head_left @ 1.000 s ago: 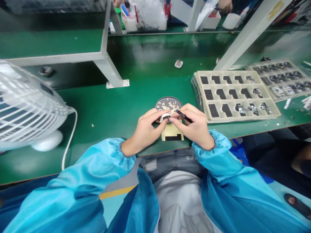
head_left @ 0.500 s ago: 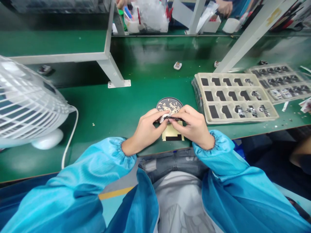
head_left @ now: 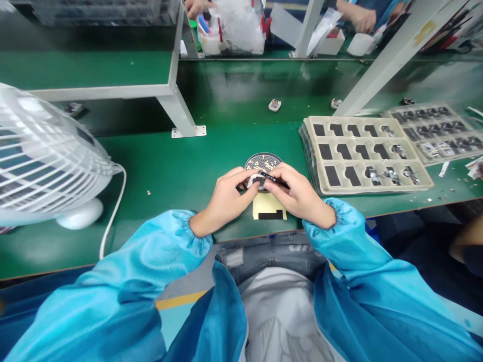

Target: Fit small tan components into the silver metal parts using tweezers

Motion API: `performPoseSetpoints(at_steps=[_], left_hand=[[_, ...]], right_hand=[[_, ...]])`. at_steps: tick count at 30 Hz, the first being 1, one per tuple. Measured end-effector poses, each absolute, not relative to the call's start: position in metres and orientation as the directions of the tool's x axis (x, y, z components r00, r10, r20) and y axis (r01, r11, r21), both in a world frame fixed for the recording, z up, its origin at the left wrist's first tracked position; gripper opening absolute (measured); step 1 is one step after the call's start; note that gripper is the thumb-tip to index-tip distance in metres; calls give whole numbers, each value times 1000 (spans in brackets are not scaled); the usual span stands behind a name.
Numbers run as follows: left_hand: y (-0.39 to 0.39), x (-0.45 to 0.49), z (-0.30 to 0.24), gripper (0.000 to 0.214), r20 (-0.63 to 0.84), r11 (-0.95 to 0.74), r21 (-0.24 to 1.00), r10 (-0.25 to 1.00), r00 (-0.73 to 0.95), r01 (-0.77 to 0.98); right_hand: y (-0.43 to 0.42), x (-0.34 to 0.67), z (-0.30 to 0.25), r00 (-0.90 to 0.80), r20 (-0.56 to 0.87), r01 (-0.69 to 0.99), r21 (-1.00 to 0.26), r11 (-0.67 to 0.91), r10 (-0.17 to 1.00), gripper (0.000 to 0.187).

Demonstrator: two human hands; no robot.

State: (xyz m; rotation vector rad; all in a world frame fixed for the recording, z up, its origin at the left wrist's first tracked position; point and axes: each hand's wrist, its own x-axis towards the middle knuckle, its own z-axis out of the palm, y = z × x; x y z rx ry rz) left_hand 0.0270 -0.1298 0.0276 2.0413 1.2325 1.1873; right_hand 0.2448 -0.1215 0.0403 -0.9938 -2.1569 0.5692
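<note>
Because the left hand [head_left: 231, 195] pinches it, I can barely make out the small white part [head_left: 254, 178], held near the partly hidden dish [head_left: 252, 162]; the right hand [head_left: 300, 196] grips a black stick [head_left: 269, 177].

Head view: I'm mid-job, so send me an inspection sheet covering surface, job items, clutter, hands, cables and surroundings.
Surface: green bench, with pale specks on it.
Job items: white part and slim black item, held close together above the near side of a round dish of pale bits.
Clutter: loose white piece beyond the dish; white scraps right of the partly filled tray.
Hands: left hand pinches the white part; right hand grips the black item.
Cables: white cord curves from the fan toward the bench's near edge.
Surroundings: shelf at left; another person's hand beyond the bench.
</note>
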Motion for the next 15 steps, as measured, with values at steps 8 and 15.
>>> performPoseSetpoints(at_steps=[8,15], left_hand=[[-48,-10,11,27,479,-388,786,874,-78,480],[58,-18,-3,32,447,-259,795,861,-242,548]], right_hand=[[-104,260,31,-266,316,765,-505,399,911,13],[-106,259,24,-258,371,688,-577,439,892,21]])
